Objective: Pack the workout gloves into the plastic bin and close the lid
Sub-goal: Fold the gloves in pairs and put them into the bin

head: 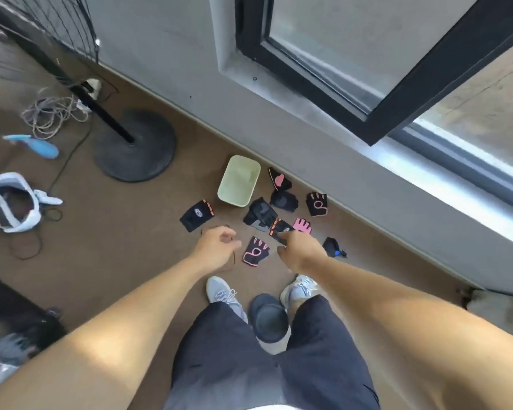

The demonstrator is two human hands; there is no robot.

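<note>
A pale green plastic bin point(239, 180) stands open and empty on the brown floor near the wall. Several workout gloves lie around it. A black one with orange trim point(196, 216) is to its left, and a black-and-grey one point(259, 214) and a pink one point(302, 226) lie to its right. My right hand point(302, 250) reaches down, fingertips touching another black-and-orange glove point(280, 229), thumb held apart. My left hand point(216, 247) hovers loosely curled and holds nothing. A black glove with pink outline point(255, 251) lies between my hands.
A fan's round base point(135, 145) and pole stand to the left, with loose cables point(51, 113) nearby. A white bag point(11, 202) lies at far left. A dark rounded object point(268, 318) rests between my shoes. The wall and an open window frame point(376, 119) run along the right.
</note>
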